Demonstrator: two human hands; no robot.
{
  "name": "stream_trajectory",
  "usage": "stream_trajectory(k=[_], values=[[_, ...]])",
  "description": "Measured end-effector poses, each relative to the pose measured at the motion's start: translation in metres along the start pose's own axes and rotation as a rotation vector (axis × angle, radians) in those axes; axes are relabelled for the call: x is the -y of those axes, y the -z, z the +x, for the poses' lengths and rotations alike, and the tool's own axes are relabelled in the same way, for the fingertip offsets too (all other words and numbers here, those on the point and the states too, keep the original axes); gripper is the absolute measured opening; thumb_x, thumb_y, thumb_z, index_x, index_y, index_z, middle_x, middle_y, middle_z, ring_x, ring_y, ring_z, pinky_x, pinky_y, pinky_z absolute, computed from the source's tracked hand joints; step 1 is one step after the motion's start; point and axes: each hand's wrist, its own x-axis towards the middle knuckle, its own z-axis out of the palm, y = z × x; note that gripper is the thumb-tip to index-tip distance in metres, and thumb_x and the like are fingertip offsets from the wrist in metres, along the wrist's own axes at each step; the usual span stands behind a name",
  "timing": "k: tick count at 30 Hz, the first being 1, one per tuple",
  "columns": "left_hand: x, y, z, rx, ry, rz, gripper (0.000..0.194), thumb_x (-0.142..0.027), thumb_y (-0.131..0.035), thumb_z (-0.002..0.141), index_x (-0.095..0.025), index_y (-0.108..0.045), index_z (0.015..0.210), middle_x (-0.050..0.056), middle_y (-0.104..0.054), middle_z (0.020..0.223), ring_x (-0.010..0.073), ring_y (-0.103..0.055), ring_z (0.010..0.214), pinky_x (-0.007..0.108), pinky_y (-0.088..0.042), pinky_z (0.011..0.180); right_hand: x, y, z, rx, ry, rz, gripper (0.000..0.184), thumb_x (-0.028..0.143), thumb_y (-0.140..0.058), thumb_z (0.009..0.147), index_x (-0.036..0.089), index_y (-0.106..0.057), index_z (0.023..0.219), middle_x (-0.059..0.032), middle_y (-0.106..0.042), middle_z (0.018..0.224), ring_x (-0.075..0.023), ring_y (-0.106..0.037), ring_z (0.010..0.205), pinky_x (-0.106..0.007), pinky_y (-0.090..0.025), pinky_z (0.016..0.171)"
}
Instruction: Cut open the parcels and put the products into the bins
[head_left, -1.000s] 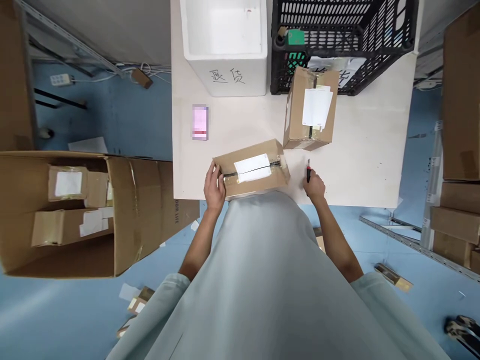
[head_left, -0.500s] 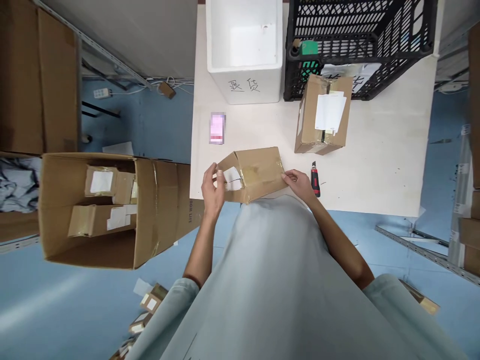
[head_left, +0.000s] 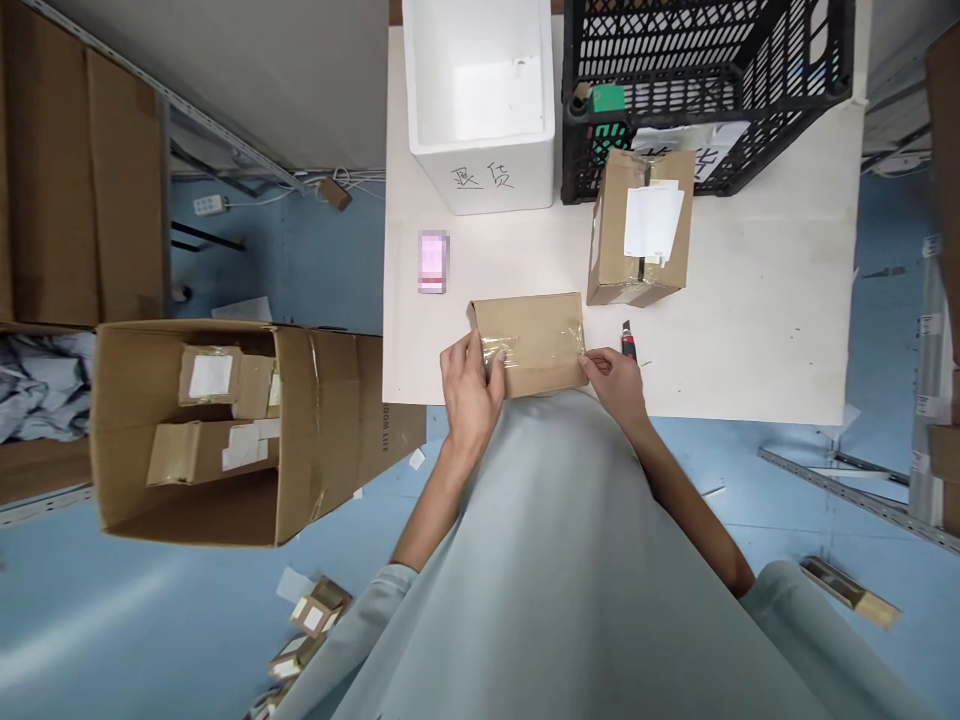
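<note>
A small brown cardboard box (head_left: 541, 335), with clear tape across its top, lies at the near edge of the white table, close to my body. My left hand (head_left: 471, 392) grips its left end, the thumb on top and the fingers along the side. At the right edge, my right hand (head_left: 616, 382) pinches the box's near corner between thumb and fingertips. Just beyond that hand is a red and black box cutter (head_left: 628, 342) with its blade end pointing away from me; its lower part is hidden by the hand.
A taller taped carton (head_left: 646, 285) with white labels stands ahead on the right, before a black plastic crate (head_left: 675, 110). Left of the crate is a white foam bin (head_left: 480, 180). A blurred pink item (head_left: 433, 262) lies on the table (head_left: 757, 340). An open carton (head_left: 315, 430) holds boxes at left.
The box has turned so that its white-labelled left end is out of sight. My left hand has moved right, from that end onto the taped edge. The right hand keeps its pinch.
</note>
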Motion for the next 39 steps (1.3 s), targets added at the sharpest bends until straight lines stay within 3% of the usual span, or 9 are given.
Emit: stream_trajectory(k=[5,8,10,14,21,25,28,32,39], values=[[0.007,-0.021,0.018,0.042,0.034,-0.047,0.064,-0.055,-0.045,0.117,-0.020,-0.052,0.170,0.022,-0.063,0.160,0.0410,-0.052,0.156,0.063,-0.042,0.135,0.009,0.008,-0.009,-0.068,0.068,-0.074,0.029,0.045,-0.064,0.105,0.021,-0.080,0.108,-0.0133,-0.085,0.115,-0.0296,-0.081,0.105,-0.046,-0.064,0.103],[0.002,-0.042,0.032,0.038,-0.023,-0.080,0.067,-0.053,-0.040,0.119,-0.025,-0.038,0.179,0.016,-0.037,0.185,0.0389,-0.023,0.177,0.065,-0.024,0.144,0.020,-0.002,-0.005,-0.043,0.117,-0.091,0.031,0.045,-0.059,0.109,0.022,-0.080,0.110,-0.0123,-0.084,0.117,-0.0284,-0.080,0.107,-0.043,-0.063,0.102],[-0.006,-0.055,0.039,0.108,-0.119,-0.085,0.071,-0.059,-0.045,0.117,-0.030,-0.035,0.181,0.010,-0.026,0.191,0.0383,-0.009,0.181,0.068,-0.017,0.145,0.027,-0.009,-0.001,-0.019,0.168,-0.117,0.032,0.045,-0.057,0.111,0.022,-0.079,0.111,-0.0118,-0.083,0.116,-0.0277,-0.079,0.106,-0.041,-0.062,0.101],[-0.015,-0.067,0.042,0.248,-0.220,-0.045,0.088,-0.078,-0.059,0.106,-0.031,-0.042,0.178,0.012,-0.026,0.191,0.0434,-0.010,0.179,0.072,-0.015,0.143,0.025,-0.012,0.011,0.010,0.248,-0.138,0.038,0.045,-0.050,0.114,0.022,-0.079,0.116,-0.0112,-0.082,0.117,-0.0270,-0.078,0.105,-0.039,-0.059,0.101],[0.008,-0.045,0.047,0.323,-0.242,-0.002,0.117,-0.088,-0.075,0.090,-0.028,-0.034,0.182,0.015,-0.018,0.192,0.0448,-0.005,0.179,0.071,-0.008,0.144,-0.027,-0.010,0.057,0.153,-0.022,-0.230,0.032,0.034,-0.052,0.114,0.018,-0.080,0.120,-0.0116,-0.085,0.121,-0.0257,-0.080,0.116,-0.035,-0.057,0.103],[0.018,-0.035,0.051,0.370,-0.255,-0.010,0.134,-0.092,-0.083,0.079,-0.028,-0.028,0.184,0.016,-0.013,0.193,0.0477,-0.001,0.179,0.072,-0.006,0.144,-0.049,-0.011,0.074,0.178,-0.055,-0.454,0.032,0.030,-0.057,0.113,0.015,-0.078,0.133,-0.0168,-0.080,0.137,-0.0292,-0.075,0.128,-0.038,-0.055,0.110],[0.021,-0.034,0.048,0.365,-0.250,-0.011,0.131,-0.091,-0.083,0.079,-0.029,-0.032,0.183,0.014,-0.013,0.193,0.0475,0.000,0.179,0.071,-0.005,0.144,-0.065,-0.006,0.081,0.158,-0.120,-0.622,0.037,0.027,-0.056,0.113,0.011,-0.073,0.141,-0.0224,-0.074,0.144,-0.0336,-0.072,0.130,-0.043,-0.054,0.111],[0.026,-0.030,0.046,0.328,-0.232,0.002,0.125,-0.091,-0.083,0.079,-0.030,-0.040,0.180,0.013,-0.014,0.193,0.0487,0.000,0.179,0.071,-0.005,0.144,-0.083,0.002,0.088,0.203,-0.211,-0.664,0.035,0.026,-0.056,0.111,0.013,-0.072,0.139,-0.0228,-0.073,0.139,-0.0336,-0.071,0.125,-0.043,-0.054,0.108],[0.028,-0.026,0.044,0.323,-0.209,0.035,0.126,-0.093,-0.081,0.078,-0.030,-0.041,0.180,0.014,-0.018,0.192,0.0496,-0.003,0.178,0.073,-0.007,0.143,-0.101,0.010,0.083,0.060,-0.375,-0.778,0.048,0.019,-0.059,0.108,0.006,-0.054,0.154,-0.0317,-0.056,0.155,-0.0377,-0.058,0.143,-0.045,-0.052,0.110]])
